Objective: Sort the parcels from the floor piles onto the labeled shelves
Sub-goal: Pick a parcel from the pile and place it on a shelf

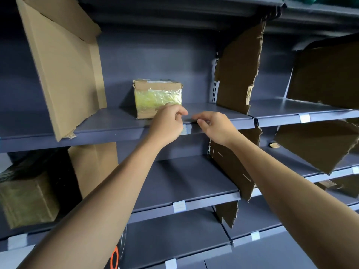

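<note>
View from head height onto dark blue-grey metal shelving split into bays by upright sheets of brown cardboard.

A small brown cardboard parcel (157, 98), bound in clear tape over a yellow-green band, sits on the upper blue-grey metal shelf (108, 123). It lies just above the centre of the view, toward 12 o'clock, near the shelf's front edge. It is in the bay between 2 dividers: a large flat cardboard sheet (64, 74) leaning at its 9 o'clock, and a torn, ragged cardboard sheet (237, 70) at its 3 o'clock, both well apart from it.

2 bare forearms reach up from 7 o'clock and 5 o'clock.

The left hand (167, 123) is at the parcel's 5 o'clock and overlaps its lower right corner. Its fingers are loosely curled and grasp nothing; whether it touches the parcel cannot be told.

The right hand (213, 125) is just beside the left, at its 3 o'clock. It is also loosely curled and released, fingertips at the shelf's front lip, holding nothing that shows.

A small white label tag (187, 130) on that lip peeks out between the 2 hands.

Below, at 6 o'clock, a second blue-grey shelf (194, 177) carries its own white tag (179, 206). At 8 o'clock a dull brown wrapped box (27, 199) sits in the neighbouring bay.
</note>
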Available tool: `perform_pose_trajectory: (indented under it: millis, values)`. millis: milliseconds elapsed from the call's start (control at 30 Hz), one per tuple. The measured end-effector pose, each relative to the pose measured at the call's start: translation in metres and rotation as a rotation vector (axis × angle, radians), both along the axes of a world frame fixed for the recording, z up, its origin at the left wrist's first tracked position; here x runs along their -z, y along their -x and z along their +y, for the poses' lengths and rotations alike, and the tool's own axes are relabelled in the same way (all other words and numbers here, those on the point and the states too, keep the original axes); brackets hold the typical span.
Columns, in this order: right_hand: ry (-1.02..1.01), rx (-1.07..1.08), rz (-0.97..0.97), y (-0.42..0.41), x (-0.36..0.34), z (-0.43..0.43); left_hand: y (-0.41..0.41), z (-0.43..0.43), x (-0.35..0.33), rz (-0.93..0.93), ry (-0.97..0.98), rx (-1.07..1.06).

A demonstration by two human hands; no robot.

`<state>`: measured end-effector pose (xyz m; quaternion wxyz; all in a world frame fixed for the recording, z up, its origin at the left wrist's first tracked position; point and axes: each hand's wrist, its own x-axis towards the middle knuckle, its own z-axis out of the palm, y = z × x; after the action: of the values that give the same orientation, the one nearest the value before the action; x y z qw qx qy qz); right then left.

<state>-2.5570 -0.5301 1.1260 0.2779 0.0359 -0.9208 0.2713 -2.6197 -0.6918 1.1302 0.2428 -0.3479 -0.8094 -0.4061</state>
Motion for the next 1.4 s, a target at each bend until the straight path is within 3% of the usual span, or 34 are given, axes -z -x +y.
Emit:
perform_pose_trajectory:
  millis: [400,767,1033,1400]
  values:
    - [-0.004,0.162,0.032,-0.162,0.005,0.136,-0.144,0.161,0.014,0.023,0.019,0.178]
    - [0.049,0.431,0.020,-0.410,0.035,0.346,-0.364,0.409,0.050,-0.057,0.087,0.434]
    - [0.096,0.775,0.042,-0.586,0.056,0.504,-0.507,0.601,0.069,-0.117,0.107,0.758]
    - [0.176,1.192,0.046,-0.752,0.084,0.731,-0.672,0.888,0.093,-0.164,0.155,1.174]
